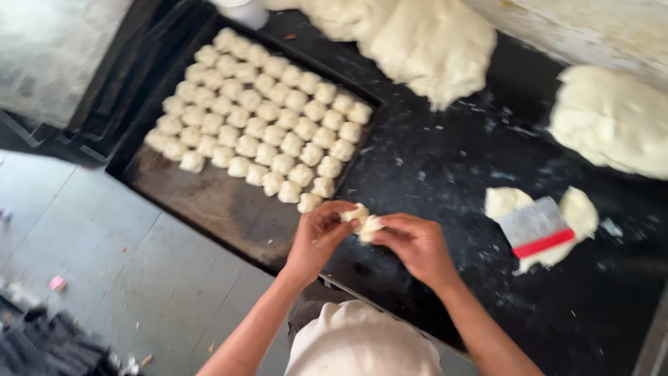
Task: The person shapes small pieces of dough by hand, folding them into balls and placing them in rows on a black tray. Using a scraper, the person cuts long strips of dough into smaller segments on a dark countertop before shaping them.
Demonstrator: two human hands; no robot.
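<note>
A small pale lump of soft dough is held between both hands above the near edge of the dark, flour-dusted worktop, just beside the front right corner of a dark rectangular metal baking tray. The left hand is curled around the lump's left side, its fingers bent and closed against the dough, the wrist angled upward from a bare forearm that enters from the lower middle of the view. The right hand is pressed to the lump's right side, its fingers folded in a loose pinch on the dough, with the forearm running down to the lower right. The two hands are nearly touching, joined by the piece between them. On the tray, many small rounded dough pieces are laid in close diagonal rows, filling its far part, while the near part is bare metal. A flat grey scraper with a red handle strip is laid on two pale dough portions to the right of the hands. Two large masses of pale dough are seen at the far side of the worktop. A grey tiled floor is seen at the left.
</note>
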